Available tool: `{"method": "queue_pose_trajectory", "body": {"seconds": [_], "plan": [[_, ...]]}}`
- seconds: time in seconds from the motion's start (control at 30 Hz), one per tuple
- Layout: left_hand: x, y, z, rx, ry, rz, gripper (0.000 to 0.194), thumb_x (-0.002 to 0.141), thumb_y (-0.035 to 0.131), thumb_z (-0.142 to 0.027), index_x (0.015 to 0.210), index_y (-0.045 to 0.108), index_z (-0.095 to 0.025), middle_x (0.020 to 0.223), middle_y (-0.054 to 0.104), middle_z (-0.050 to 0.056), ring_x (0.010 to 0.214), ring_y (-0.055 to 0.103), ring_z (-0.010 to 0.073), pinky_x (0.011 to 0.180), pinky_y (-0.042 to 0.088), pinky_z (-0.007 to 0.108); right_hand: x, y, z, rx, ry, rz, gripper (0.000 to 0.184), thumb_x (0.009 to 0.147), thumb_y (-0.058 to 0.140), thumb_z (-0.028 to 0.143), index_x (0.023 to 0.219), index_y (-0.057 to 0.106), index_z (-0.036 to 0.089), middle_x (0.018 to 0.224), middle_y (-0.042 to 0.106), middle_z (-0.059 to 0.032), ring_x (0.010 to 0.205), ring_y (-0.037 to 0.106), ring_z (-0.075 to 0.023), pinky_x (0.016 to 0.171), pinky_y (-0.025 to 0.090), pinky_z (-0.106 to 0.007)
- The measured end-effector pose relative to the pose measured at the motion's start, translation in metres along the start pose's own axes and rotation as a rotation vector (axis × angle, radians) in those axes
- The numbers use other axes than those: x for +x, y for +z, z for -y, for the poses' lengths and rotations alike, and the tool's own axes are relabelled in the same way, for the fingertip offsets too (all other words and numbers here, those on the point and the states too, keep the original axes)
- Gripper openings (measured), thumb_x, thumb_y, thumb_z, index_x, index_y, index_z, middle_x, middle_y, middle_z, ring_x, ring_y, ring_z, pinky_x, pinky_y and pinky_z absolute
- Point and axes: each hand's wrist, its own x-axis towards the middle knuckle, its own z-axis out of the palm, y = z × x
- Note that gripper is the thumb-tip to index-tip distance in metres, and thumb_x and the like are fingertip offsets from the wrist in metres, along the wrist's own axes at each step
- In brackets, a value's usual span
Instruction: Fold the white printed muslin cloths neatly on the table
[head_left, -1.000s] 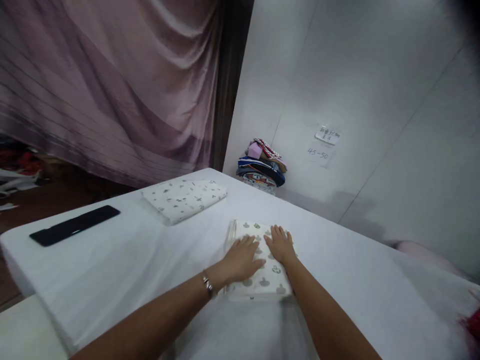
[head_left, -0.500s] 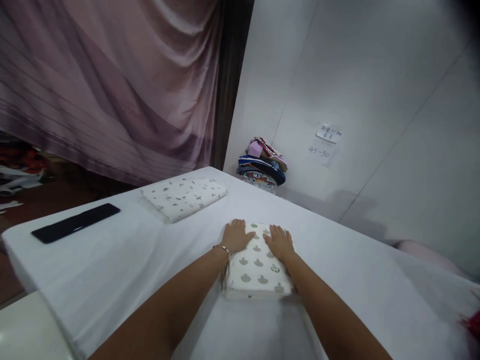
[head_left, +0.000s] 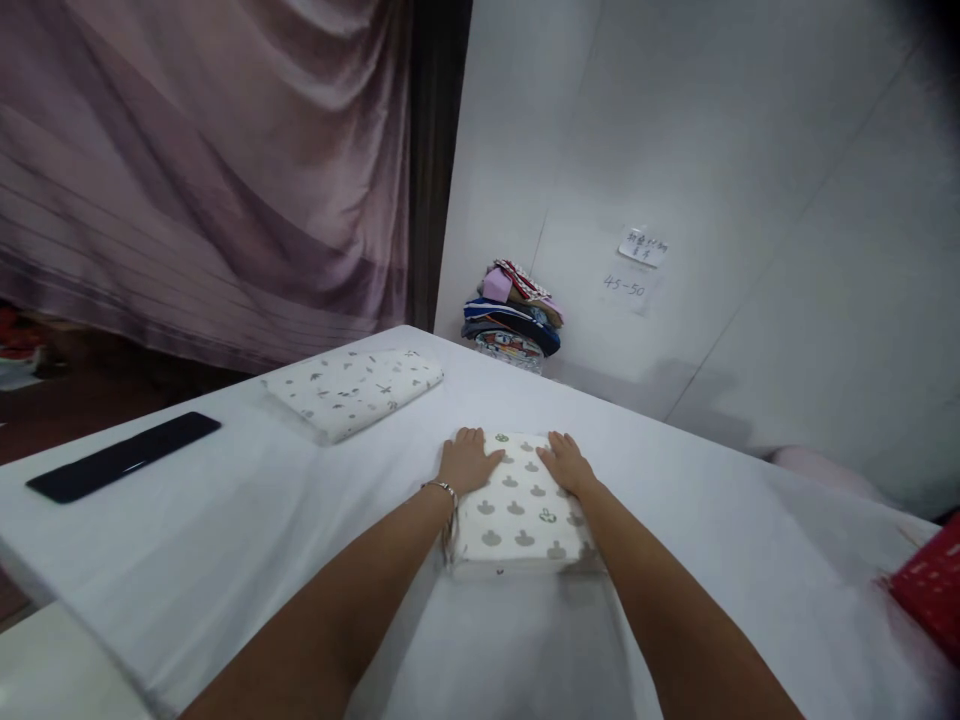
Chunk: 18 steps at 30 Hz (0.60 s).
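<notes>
Grey-printed folded cloth [head_left: 517, 525] lies on the counter [head_left: 285, 500], in from its far right edge. The left hand [head_left: 466, 464] rests along the cloth's left side, the right hand [head_left: 568, 467] at its top right corner; each grip stands apart, thumb away from fingers. A patterned bundle [head_left: 356, 395] lies near the counter's far corner.

Dim, greyish light here, softly spread, and the white bench [head_left: 300, 510] comes up pale! A thin glint on the black slab [head_left: 127, 456], a soft shadow low on the wall [head_left: 750, 200], darkness swallowing the top right corner, and the red item [head_left: 934, 580] blurring at the stretched right edge.
</notes>
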Motion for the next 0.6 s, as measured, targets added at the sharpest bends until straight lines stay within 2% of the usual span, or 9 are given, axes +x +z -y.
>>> {"method": "queue_pose_trajectory", "body": {"seconds": [0.13, 0.27, 0.4, 0.5, 0.6], "plan": [[0.002, 0.001, 0.001, 0.005, -0.009, 0.0, 0.057, 0.085, 0.033, -0.056, 0.122, 0.047, -0.015, 0.128, 0.05, 0.016, 0.122, 0.037, 0.0283, 0.095, 0.032, 0.043, -0.017, -0.005, -0.01, 0.08, 0.042, -0.018, 0.07, 0.087, 0.04, 0.048, 0.146, 0.02, 0.016, 0.153, 0.008, -0.0064, 0.14, 0.004, -0.0199, 0.113, 0.013, -0.035], [0.003, 0.002, 0.002, 0.004, 0.002, -0.013, 0.057, 0.085, 0.033, -0.057, 0.123, 0.046, -0.016, 0.129, 0.049, 0.015, 0.124, 0.036, 0.0281, 0.096, 0.032, 0.043, -0.058, -0.006, -0.025, 0.173, 0.128, -0.038, 0.073, 0.087, 0.041, 0.05, 0.146, 0.019, 0.014, 0.15, 0.024, -0.0097, 0.136, 0.025, -0.0208, 0.111, 0.021, -0.031], [0.004, 0.002, 0.002, -0.019, 0.0, -0.002, 0.06, 0.085, 0.033, -0.057, 0.127, 0.043, -0.016, 0.135, 0.045, 0.015, 0.129, 0.031, 0.0283, 0.1, 0.03, 0.044, -0.101, 0.0, -0.035, 0.356, 0.181, -0.106, 0.077, 0.08, 0.052, 0.052, 0.144, 0.028, 0.017, 0.146, 0.032, -0.0083, 0.133, 0.032, -0.023, 0.11, 0.025, -0.033], [0.004, 0.0, 0.002, -0.081, -0.026, 0.01, 0.061, 0.085, 0.036, -0.055, 0.133, 0.037, -0.016, 0.145, 0.034, 0.013, 0.135, 0.022, 0.0267, 0.104, 0.025, 0.045, -0.12, 0.004, -0.04, 0.402, 0.216, -0.154, 0.079, 0.076, 0.057, 0.049, 0.143, 0.03, 0.016, 0.143, 0.038, -0.0094, 0.131, 0.036, -0.0232, 0.108, 0.028, -0.034], [0.001, -0.005, 0.003, -0.189, -0.086, -0.004, 0.064, 0.087, 0.036, -0.051, 0.138, 0.03, -0.013, 0.15, 0.021, 0.013, 0.139, 0.013, 0.0255, 0.108, 0.021, 0.041, -0.129, 0.006, -0.043, 0.305, 0.237, -0.199, 0.079, 0.075, 0.057, 0.05, 0.142, 0.032, 0.014, 0.136, 0.047, -0.0125, 0.123, 0.046, -0.0248, 0.102, 0.037, -0.036]]}}
